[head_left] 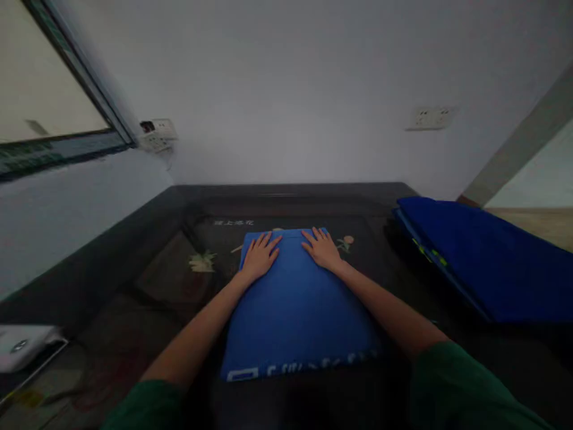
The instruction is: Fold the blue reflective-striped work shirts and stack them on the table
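Note:
A folded blue cloth (295, 304) lies flat on the dark table, with pale lettering and a white rectangle along its near edge. My left hand (261, 255) rests palm down near its far left corner, fingers spread. Near the far right corner my right hand (323, 248) is laid flat as well, its fingers apart. Both hands touch the top of the cloth, and neither grips it.
On the right of the dark table (286, 206) sits a stack of darker blue folded cloth (487, 257). A white device (27, 346) is at the left edge. Wall sockets (430, 117) and a window frame (85, 77) lie beyond.

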`<state>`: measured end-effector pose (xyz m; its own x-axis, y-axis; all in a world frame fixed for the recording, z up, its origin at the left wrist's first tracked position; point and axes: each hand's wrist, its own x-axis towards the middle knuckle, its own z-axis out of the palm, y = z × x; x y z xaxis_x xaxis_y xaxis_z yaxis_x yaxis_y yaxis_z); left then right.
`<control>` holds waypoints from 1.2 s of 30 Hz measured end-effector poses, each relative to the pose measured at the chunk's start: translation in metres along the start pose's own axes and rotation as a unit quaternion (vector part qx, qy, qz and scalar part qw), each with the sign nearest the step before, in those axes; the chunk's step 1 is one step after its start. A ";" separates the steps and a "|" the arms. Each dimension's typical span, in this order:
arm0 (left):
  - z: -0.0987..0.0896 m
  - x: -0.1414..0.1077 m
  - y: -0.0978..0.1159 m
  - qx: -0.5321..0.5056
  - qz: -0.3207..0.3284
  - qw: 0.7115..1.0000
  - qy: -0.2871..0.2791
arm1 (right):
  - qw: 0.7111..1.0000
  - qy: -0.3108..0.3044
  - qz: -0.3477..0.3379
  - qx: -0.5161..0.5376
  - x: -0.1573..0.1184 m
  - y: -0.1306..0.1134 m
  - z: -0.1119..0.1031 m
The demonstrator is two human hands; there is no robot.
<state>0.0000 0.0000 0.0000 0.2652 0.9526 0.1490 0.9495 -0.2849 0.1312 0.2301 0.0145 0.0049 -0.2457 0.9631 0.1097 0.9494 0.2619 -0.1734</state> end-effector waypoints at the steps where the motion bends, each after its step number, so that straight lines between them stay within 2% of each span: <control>1: 0.001 0.000 -0.001 0.000 -0.001 1.000 0.001 | 1.000 -0.004 0.006 0.004 0.000 0.003 0.000; 4: 0.002 -0.001 -0.005 -0.003 -0.022 1.000 0.003 | 1.000 -0.011 0.020 0.014 -0.001 0.011 0.002; 10: 0.002 0.000 -0.010 -0.015 -0.113 0.993 -0.008 | 0.999 -0.012 0.033 0.025 0.000 0.013 0.005; 14: 0.003 0.003 -0.009 -0.046 -0.123 0.991 -0.005 | 0.999 -0.008 0.028 0.043 0.000 0.013 0.004; 17: -0.002 0.006 -0.014 -0.122 -0.126 0.985 0.008 | 0.996 0.033 0.017 0.080 -0.004 0.012 0.000; 19: -0.008 0.005 -0.023 -0.222 -0.138 0.964 0.041 | 0.988 0.088 0.014 0.123 -0.012 0.013 -0.006; 22: -0.023 -0.006 -0.045 -0.360 -0.205 0.902 0.124 | 0.966 0.156 0.001 0.205 -0.041 0.021 -0.024; 24: -0.033 -0.019 -0.062 -0.421 -0.262 0.858 0.132 | 0.953 0.153 -0.005 0.261 -0.073 0.032 -0.040; 26: -0.044 -0.033 -0.078 -0.469 -0.300 0.826 0.088 | 0.940 0.097 0.036 0.325 -0.114 0.046 -0.059; 28: -0.053 -0.043 -0.090 -0.485 -0.325 0.811 0.034 | 0.904 -0.007 0.124 0.409 -0.158 0.057 -0.076; 30: -0.060 -0.048 -0.096 -0.482 -0.338 0.808 -0.024 | 0.835 -0.104 0.195 0.503 -0.198 0.063 -0.088; 33: -0.067 -0.046 -0.095 -0.505 -0.322 0.791 -0.124 | 0.743 -0.161 0.244 0.602 -0.236 0.059 -0.096; 36: -0.068 -0.035 -0.087 -0.529 -0.291 0.778 -0.174 | 0.682 -0.182 0.266 0.656 -0.243 0.047 -0.095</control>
<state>-0.1030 -0.0164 0.0504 0.0462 0.8714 -0.4885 0.3055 0.4532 0.8374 0.3532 -0.2134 0.0635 -0.1942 0.8327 -0.5186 -0.0110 -0.5305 -0.8476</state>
